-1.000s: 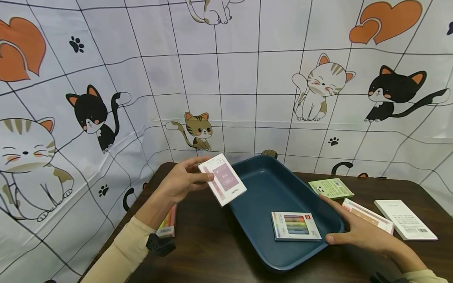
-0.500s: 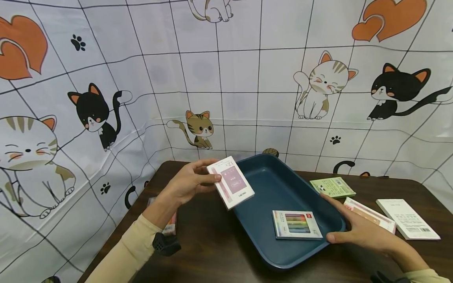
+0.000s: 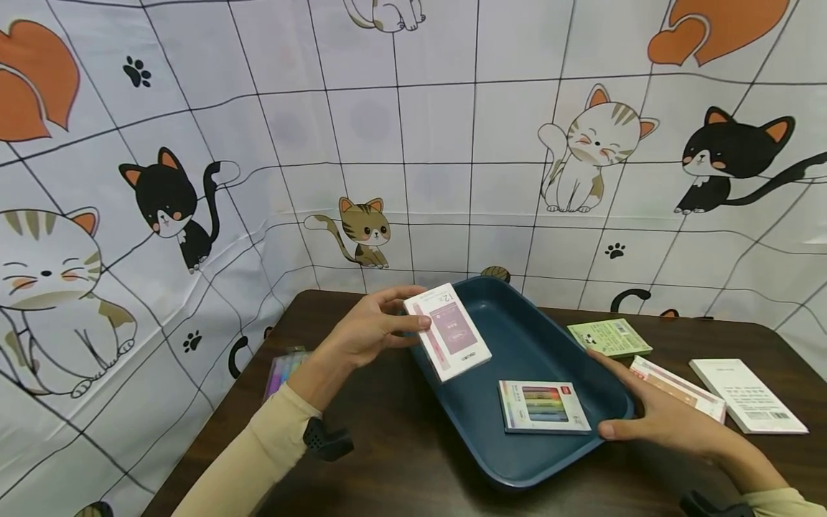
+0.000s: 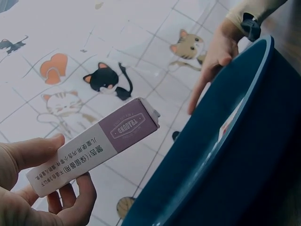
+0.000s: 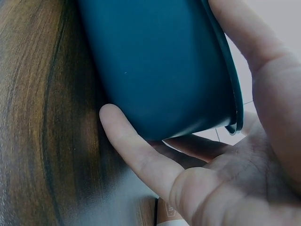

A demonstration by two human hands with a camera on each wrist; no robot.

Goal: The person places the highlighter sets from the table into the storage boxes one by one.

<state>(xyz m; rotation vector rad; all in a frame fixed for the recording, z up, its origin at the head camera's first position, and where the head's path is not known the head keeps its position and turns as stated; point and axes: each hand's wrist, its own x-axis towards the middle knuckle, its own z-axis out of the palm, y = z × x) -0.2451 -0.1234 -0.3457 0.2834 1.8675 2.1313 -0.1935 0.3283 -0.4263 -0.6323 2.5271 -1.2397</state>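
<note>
My left hand [image 3: 368, 329] pinches a small white cardboard box [image 3: 451, 332] with a purple panel, thumb on its front. In the head view the box is tilted above the left rim of a deep blue tray [image 3: 517, 323]. The left wrist view shows one narrow side of the box, white with printed text and a purple end [image 4: 129, 127]. Inside the tray's near end lies a flat box [image 3: 545, 407] with rainbow stripes on its front. My right hand [image 3: 672, 420] holds the tray's right corner, thumb at the rim and fingers along the outer wall [image 5: 155, 70].
Right of the tray lie a green box [image 3: 610, 337], a white-and-pink box [image 3: 678, 388] partly behind the right hand, and a white box [image 3: 749, 395]. A pack of coloured items [image 3: 282, 370] is half hidden by the left forearm. A cat-print cloth [image 3: 439, 194] hangs behind the table.
My left hand has carried the white-and-purple box rightward, so it now overlaps the tray's left rim in view. The right hand and tray stay nearly the same; the head view tilts slightly down.
</note>
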